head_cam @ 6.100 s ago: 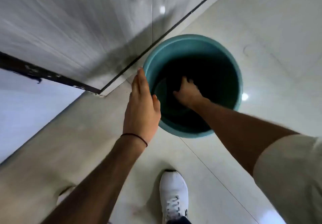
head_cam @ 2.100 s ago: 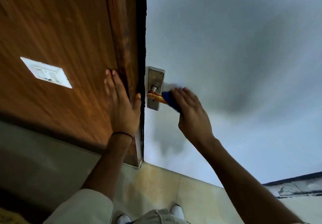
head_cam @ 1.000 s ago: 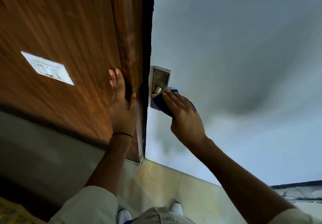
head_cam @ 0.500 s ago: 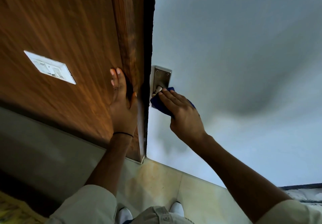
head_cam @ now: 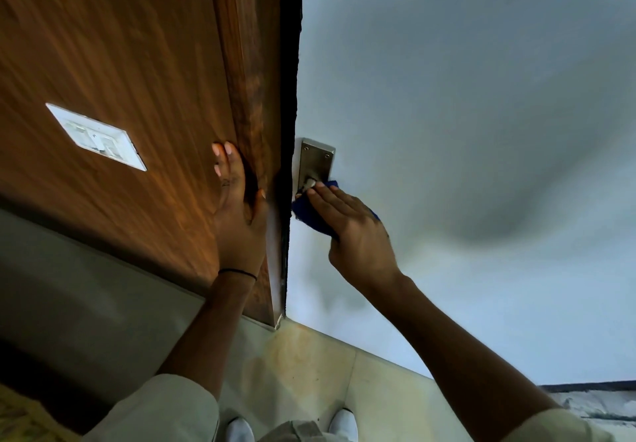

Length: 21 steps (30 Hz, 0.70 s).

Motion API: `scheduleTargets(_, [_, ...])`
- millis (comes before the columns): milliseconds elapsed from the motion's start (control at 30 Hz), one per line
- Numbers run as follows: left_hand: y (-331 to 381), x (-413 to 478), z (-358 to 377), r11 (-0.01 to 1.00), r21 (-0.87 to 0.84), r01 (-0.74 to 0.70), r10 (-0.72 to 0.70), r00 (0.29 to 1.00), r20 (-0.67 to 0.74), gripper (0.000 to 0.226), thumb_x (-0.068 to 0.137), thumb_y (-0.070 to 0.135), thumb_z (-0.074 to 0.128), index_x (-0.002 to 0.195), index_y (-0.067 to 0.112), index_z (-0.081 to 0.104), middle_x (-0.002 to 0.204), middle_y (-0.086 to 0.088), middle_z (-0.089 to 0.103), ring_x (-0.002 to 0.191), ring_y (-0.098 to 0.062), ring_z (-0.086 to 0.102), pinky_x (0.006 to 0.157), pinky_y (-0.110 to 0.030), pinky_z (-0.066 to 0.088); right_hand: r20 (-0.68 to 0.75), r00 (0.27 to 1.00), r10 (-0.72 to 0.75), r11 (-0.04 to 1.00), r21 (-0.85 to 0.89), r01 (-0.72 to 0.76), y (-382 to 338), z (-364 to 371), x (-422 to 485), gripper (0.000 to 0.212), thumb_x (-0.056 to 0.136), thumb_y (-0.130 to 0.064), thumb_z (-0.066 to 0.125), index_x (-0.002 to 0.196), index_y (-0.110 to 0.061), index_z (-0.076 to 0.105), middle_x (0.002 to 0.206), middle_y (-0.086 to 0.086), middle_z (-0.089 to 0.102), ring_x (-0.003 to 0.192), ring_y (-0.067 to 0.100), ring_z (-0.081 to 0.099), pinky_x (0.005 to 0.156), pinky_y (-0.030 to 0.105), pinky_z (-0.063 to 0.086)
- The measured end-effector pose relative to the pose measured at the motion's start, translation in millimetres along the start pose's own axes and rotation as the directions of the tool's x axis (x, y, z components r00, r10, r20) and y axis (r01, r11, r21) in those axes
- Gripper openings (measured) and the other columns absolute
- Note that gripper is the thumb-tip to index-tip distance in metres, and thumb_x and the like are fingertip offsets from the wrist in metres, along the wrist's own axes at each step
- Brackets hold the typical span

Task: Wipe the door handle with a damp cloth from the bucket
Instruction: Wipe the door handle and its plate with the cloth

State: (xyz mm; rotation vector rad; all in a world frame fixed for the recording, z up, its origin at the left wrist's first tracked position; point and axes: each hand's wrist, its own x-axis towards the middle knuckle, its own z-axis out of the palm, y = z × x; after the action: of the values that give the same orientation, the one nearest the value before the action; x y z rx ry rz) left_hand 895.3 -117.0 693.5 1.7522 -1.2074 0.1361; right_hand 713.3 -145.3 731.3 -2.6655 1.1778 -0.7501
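A person is standing at a pale, smooth painted door [head_cam: 464, 132], seen from above through a wide-angle head camera; the right hand [head_cam: 358, 235] is pressing a dark blue cloth [head_cam: 304, 213] against the door handle [head_cam: 309, 183], fingers stretched out almost flat over the fabric with the thumb tucked beneath, so the cloth is being pinned and lightly gripped rather than balled up; the cloth is looking soft and rumpled, its ragged edge poking out to the left of the fingertips and a corner showing just above them; only a small, shiny rounded stub of the handle is showing just beyond the fingertips, the rest lying hidden under cloth and hand; the handle is sitting on a rectangular brushed-metal plate [head_cam: 316, 159], upright, with small screws at its top corners, directly above the gripping hand; to the left of that hand a dark narrow gap is separating the door from a glossy wood-grain frame [head_cam: 247, 80]; the left hand [head_cam: 239, 214] is lying open and flat against this wood, holding nothing, a thin black band [head_cam: 237, 272] circling its wrist; further left a white rectangular switch plate [head_cam: 96, 136] is set into the wood panel; below, beige floor tiles [head_cam: 309, 366] and white shoe toes [head_cam: 342, 424] are showing.
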Motion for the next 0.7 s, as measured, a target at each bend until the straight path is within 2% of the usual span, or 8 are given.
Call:
scheduleTargets(100, [6.5,-0.5,0.3,1.0,-0.023,0.014,-0.015,1.0,-0.017,0.071,0.101,0.022,0.052,0.156,0.013,0.008,0.166,-0.012,0.008,0.152,-0.009,0.003,0.125,-0.044,0.018,0.052,0.998,-0.027,1.0,0.002,0.027,-18.8,9.9,17.9,0.077,0.072,0.015,0.065,0.142,-0.013,0.052,0.148,0.006,0.051,0.139,0.028,0.044,0.112,0.041,0.036])
scheduleTargets(167, [8.1,-1.5,-1.0,1.0,0.007,0.02,-0.019,0.999,-0.039,0.071,0.1,0.02,0.054,0.156,0.011,0.011,0.165,-0.013,0.011,0.15,-0.005,0.002,0.126,-0.031,0.011,0.069,0.997,-0.045,0.999,-0.005,0.045,-16.8,9.3,17.4,0.077,0.072,0.015,0.065,0.143,-0.013,0.051,0.149,0.006,0.05,0.14,0.028,0.043,0.113,0.04,0.034])
scheduleTargets(300, [19.6,-3.7,-6.3,0.999,0.054,0.005,0.0,0.995,-0.1,0.068,0.096,0.015,0.06,0.152,0.002,0.024,0.161,-0.02,0.022,0.145,-0.013,0.011,0.119,-0.009,-0.003,-0.021,0.999,-0.025,1.0,0.013,0.025,14.4,-10.5,-13.3,0.081,0.065,0.02,0.064,0.138,-0.013,0.057,0.141,0.003,0.059,0.132,0.027,0.053,0.106,0.042,0.047])
scheduleTargets(367, [26.8,-3.8,-6.6,0.995,0.095,-0.007,0.021,0.988,-0.155,0.067,0.092,0.009,0.064,0.148,-0.005,0.03,0.156,-0.026,0.029,0.14,-0.017,0.017,0.112,-0.001,-0.01,-0.043,0.999,-0.01,1.0,0.017,0.011,18.9,-15.8,-20.0,0.08,0.064,0.021,0.064,0.136,-0.013,0.059,0.138,0.004,0.061,0.13,0.027,0.056,0.103,0.039,0.048])
scheduleTargets(467, [24.4,-2.5,-3.8,0.994,0.114,0.0,0.016,0.99,-0.14,0.07,0.093,0.012,0.062,0.151,-0.001,0.025,0.159,-0.024,0.025,0.144,-0.016,0.015,0.118,-0.01,-0.007,-0.023,1.0,-0.006,1.0,0.021,0.007,5.1,-4.8,-0.7,0.078,0.066,0.017,0.067,0.137,-0.014,0.058,0.137,0.004,0.062,0.128,0.027,0.057,0.102,0.036,0.047])
scheduleTargets(533, [16.1,-2.4,-1.5,0.993,0.121,0.014,-0.003,0.996,-0.093,0.073,0.095,0.021,0.057,0.154,0.006,0.017,0.163,-0.018,0.019,0.15,-0.02,0.014,0.126,-0.031,0.006,0.005,1.0,-0.008,1.0,0.023,0.008,-4.4,5.6,13.5,0.077,0.066,0.014,0.071,0.137,-0.014,0.058,0.138,0.005,0.061,0.127,0.029,0.058,0.102,0.039,0.047])
scheduleTargets(600, [10.8,-2.3,0.4,0.997,0.081,0.007,-0.002,0.998,-0.068,0.073,0.096,0.025,0.054,0.156,0.012,0.012,0.164,-0.014,0.016,0.152,-0.025,0.015,0.123,-0.05,0.022,0.023,1.0,-0.016,1.0,0.022,0.015,-3.8,6.3,15.2,0.078,0.067,0.014,0.072,0.138,-0.014,0.057,0.139,0.005,0.06,0.126,0.029,0.058,0.102,0.038,0.047])
scheduleTargets(700, [9.9,-2.1,2.8,1.0,-0.026,0.005,-0.007,0.997,-0.077,0.073,0.094,0.017,0.054,0.155,0.013,0.014,0.164,-0.014,0.016,0.152,-0.025,0.017,0.117,-0.054,0.032,-0.03,1.0,0.001,0.999,0.052,0.001,15.8,-10.4,-6.3,0.077,0.068,0.017,0.06,0.138,-0.016,0.058,0.138,0.003,0.062,0.125,0.027,0.059,0.101,0.036,0.048])
